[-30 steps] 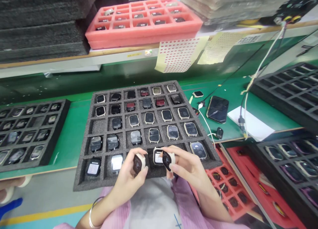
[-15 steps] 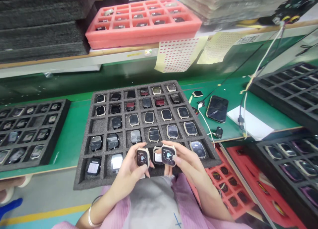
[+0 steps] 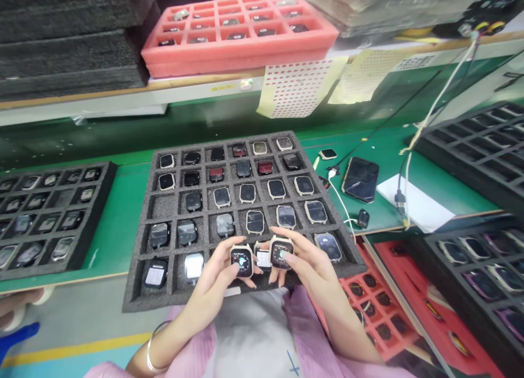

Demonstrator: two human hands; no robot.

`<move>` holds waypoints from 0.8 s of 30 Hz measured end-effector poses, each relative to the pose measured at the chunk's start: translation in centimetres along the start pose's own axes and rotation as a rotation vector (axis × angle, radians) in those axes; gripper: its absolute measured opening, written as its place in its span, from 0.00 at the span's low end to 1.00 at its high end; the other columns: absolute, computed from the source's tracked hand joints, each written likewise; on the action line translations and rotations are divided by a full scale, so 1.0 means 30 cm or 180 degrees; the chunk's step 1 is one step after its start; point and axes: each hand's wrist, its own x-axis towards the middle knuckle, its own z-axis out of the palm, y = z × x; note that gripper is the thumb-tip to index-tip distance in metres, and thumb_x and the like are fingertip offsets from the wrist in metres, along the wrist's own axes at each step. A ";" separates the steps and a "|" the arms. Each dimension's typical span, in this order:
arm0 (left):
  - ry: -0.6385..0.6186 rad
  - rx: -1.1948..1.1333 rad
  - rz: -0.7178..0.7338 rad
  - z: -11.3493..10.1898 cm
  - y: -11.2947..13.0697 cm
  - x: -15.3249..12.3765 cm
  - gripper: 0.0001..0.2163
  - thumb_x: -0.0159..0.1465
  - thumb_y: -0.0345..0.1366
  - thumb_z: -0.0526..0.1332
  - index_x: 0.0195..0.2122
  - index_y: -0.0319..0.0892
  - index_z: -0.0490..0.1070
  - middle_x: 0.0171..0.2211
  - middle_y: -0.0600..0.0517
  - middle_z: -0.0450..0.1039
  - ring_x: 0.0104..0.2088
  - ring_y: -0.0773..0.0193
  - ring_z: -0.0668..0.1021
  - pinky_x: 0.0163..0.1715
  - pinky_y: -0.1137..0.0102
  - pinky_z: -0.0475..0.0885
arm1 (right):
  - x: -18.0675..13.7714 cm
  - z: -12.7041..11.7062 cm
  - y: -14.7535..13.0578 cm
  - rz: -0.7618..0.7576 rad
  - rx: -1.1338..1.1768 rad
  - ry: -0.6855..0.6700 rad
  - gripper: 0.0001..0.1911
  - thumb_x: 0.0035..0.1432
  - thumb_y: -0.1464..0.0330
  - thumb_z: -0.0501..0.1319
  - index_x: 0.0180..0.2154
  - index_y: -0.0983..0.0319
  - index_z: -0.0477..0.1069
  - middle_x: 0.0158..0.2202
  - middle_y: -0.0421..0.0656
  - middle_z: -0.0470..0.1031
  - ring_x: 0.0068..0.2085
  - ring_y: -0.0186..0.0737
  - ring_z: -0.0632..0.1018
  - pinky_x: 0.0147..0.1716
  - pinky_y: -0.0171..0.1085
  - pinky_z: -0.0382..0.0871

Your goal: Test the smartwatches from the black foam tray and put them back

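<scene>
My left hand (image 3: 219,271) is closed around a smartwatch case (image 3: 242,261) without a strap, its dark screen lit with a watch face. A second lit smartwatch case (image 3: 281,252), pale-framed, sits in my right hand (image 3: 308,260), the thumb on its screen. Both are held above the near edge of a dark grey foam tray (image 3: 139,288). Between my hands a further watch (image 3: 262,256) with a white lit screen shows partly in its cell. Many more strapless watches lie in the tray's cells, among them a watch with a bright white screen (image 3: 194,268) left of my left hand.
Other dark foam trays stand at the left (image 3: 98,198) and right (image 3: 458,279). A pink foam tray (image 3: 241,53) rests on the shelf. A black phone (image 3: 360,179), white cable (image 3: 341,200) and small black device (image 3: 362,219) lie to the right. A red tray (image 3: 379,318) is below.
The watch in my left hand has turned so its screen faces up more, and the left thumb now lies on it. The right hand's watch has tilted slightly. The view has shifted a little.
</scene>
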 end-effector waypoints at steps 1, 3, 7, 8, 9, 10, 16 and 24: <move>0.0003 0.0003 0.0000 0.001 0.000 0.000 0.17 0.67 0.36 0.52 0.57 0.43 0.58 0.48 0.45 0.70 0.47 0.54 0.75 0.40 0.63 0.74 | 0.000 0.001 -0.001 0.0004 -0.0005 0.0017 0.19 0.63 0.68 0.57 0.56 0.59 0.63 0.46 0.49 0.76 0.27 0.36 0.79 0.23 0.33 0.74; 0.0007 -0.0002 -0.0009 0.001 0.001 0.000 0.16 0.67 0.36 0.52 0.56 0.44 0.58 0.48 0.45 0.69 0.46 0.54 0.75 0.40 0.63 0.74 | -0.001 0.003 -0.002 0.0018 -0.0026 0.0048 0.19 0.63 0.68 0.57 0.56 0.59 0.63 0.46 0.49 0.76 0.26 0.35 0.79 0.22 0.33 0.74; -0.0004 0.0015 0.0016 0.003 0.001 0.002 0.16 0.67 0.36 0.52 0.56 0.45 0.59 0.47 0.45 0.69 0.45 0.55 0.75 0.40 0.63 0.74 | -0.004 0.007 -0.003 0.0036 -0.0050 0.0071 0.19 0.64 0.68 0.57 0.56 0.59 0.63 0.46 0.50 0.76 0.26 0.35 0.79 0.22 0.32 0.73; -0.0011 0.0040 0.0040 0.004 0.001 0.003 0.15 0.67 0.36 0.52 0.55 0.45 0.59 0.47 0.46 0.69 0.45 0.55 0.74 0.40 0.63 0.74 | -0.004 0.007 -0.003 0.0035 -0.0047 0.0065 0.19 0.64 0.68 0.57 0.57 0.59 0.63 0.46 0.49 0.76 0.26 0.35 0.79 0.22 0.32 0.73; -0.0008 0.0074 0.0072 0.005 0.000 0.004 0.15 0.67 0.36 0.53 0.55 0.45 0.59 0.46 0.46 0.69 0.44 0.56 0.74 0.39 0.64 0.74 | -0.004 0.007 -0.004 0.0031 -0.0045 0.0049 0.20 0.64 0.69 0.57 0.57 0.58 0.62 0.46 0.49 0.76 0.27 0.34 0.79 0.22 0.31 0.73; 0.0011 0.0117 0.0102 0.007 -0.002 0.005 0.16 0.66 0.36 0.54 0.55 0.46 0.59 0.44 0.47 0.69 0.42 0.57 0.75 0.38 0.65 0.74 | -0.004 0.005 -0.005 0.0022 -0.0044 0.0012 0.20 0.64 0.69 0.57 0.57 0.58 0.62 0.47 0.49 0.75 0.27 0.34 0.79 0.22 0.31 0.73; 0.0391 0.0773 0.0117 0.011 -0.008 0.003 0.17 0.60 0.32 0.62 0.49 0.45 0.62 0.38 0.53 0.65 0.29 0.68 0.70 0.27 0.74 0.68 | -0.007 -0.012 -0.013 -0.0160 -0.0059 -0.0470 0.22 0.64 0.71 0.57 0.58 0.54 0.62 0.49 0.48 0.72 0.36 0.39 0.79 0.32 0.37 0.76; 0.0320 0.1103 0.0069 0.001 -0.011 -0.005 0.13 0.61 0.28 0.58 0.46 0.45 0.61 0.34 0.55 0.63 0.26 0.71 0.66 0.27 0.74 0.66 | -0.010 -0.010 -0.005 -0.0264 0.0020 -0.0481 0.22 0.59 0.73 0.62 0.54 0.52 0.69 0.43 0.43 0.71 0.31 0.33 0.79 0.32 0.33 0.76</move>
